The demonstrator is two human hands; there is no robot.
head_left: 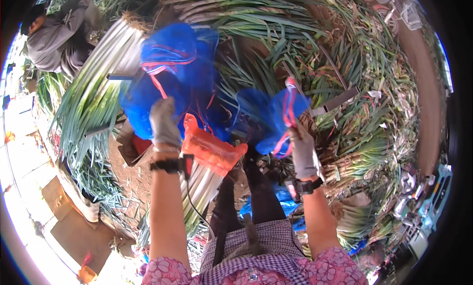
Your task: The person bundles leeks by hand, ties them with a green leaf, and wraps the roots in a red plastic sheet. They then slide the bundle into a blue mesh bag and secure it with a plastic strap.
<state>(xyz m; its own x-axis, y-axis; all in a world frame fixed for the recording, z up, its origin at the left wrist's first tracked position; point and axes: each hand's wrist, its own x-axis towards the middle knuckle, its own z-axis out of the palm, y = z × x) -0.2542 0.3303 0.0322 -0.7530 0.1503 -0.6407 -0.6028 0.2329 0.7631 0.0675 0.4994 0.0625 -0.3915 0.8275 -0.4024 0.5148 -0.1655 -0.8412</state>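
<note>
Scene: From my remote seat I look down on two gloved hands raised over heaps of green onions, with bare earth below.
Left hand: The left hand (164, 123) is closed in a fist on the gathered edge of a blue mesh bag (170, 73), red drawstrings (158, 68) trailing from the bunch above its knuckles.
Right hand: The right hand (301, 149) pinches the opposite edge of the same mesh, where a red cord (288, 112) loops over its fingers.
Bag position: The blue mesh bag hangs between and above both hands, its long axis running from the left hand's side across to the right hand's side, the bulkier fold lying over the left hand.
Nearer hand: I judge the left hand nearer the bulk of the mesh; the right hand holds only the thinner end.
Below the hands: An orange mesh sleeve (212, 149) wraps a bundle of onion stalks (201, 186) just beside the left wrist.
Surroundings: Piled green onions (345, 78) lie beyond both hands; another person (56, 38) in grey crouches far out past the left hand.
</note>
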